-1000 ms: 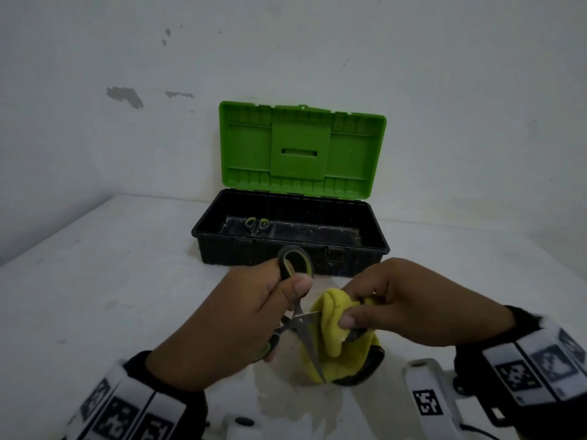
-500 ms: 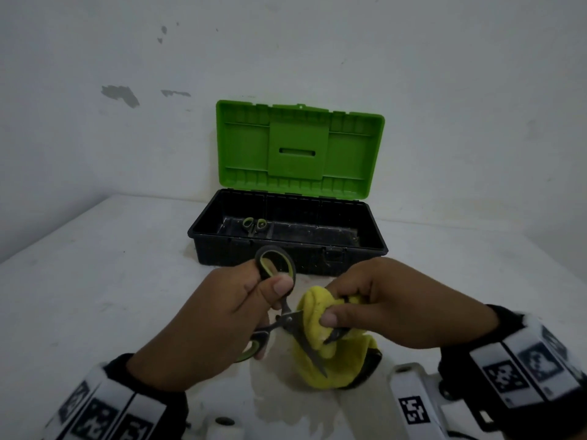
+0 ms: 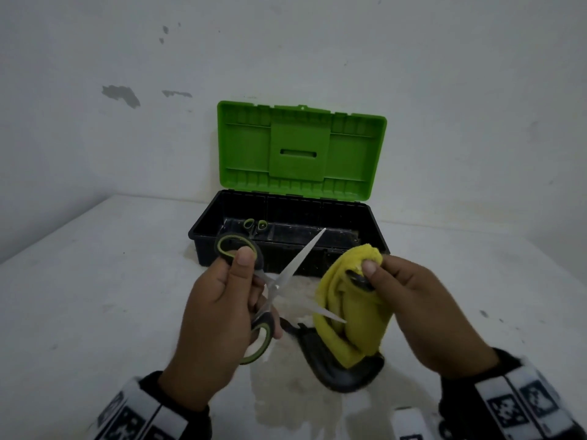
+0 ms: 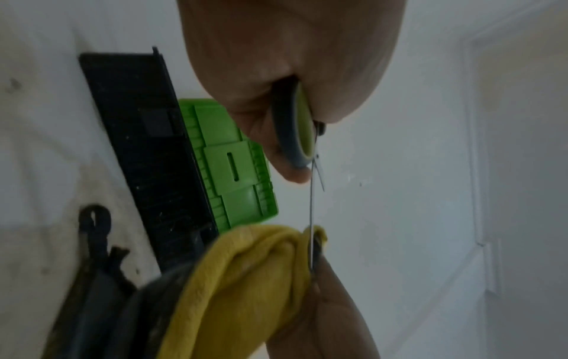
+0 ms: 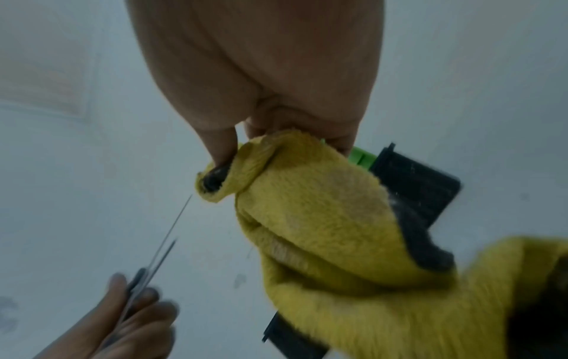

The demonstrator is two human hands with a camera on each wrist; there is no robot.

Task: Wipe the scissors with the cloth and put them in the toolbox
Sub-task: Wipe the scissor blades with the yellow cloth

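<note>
Nearest the camera, the left hand [image 3: 219, 315] grips the steel-bladed scissors with black-and-green loop handles [image 3: 276, 285], thumb pressed on the upper loop. The blades are spread wide, one pointing up toward the toolbox, the other toward the cloth. Just beside them, the right hand [image 3: 409, 300] pinches a bunched yellow fleecy cloth with a dark edge [image 3: 352, 315], its lower end touching the white tabletop [image 3: 95, 296]. Beyond stands the open black plastic toolbox with a green lid [image 3: 286, 239], a smaller pair of green-handled scissors [image 3: 254, 225] lying inside. The left wrist view alone shows a blade edge-on against the cloth [image 4: 264, 274]; the right wrist view shows the cloth's nap [image 5: 322, 218].
</note>
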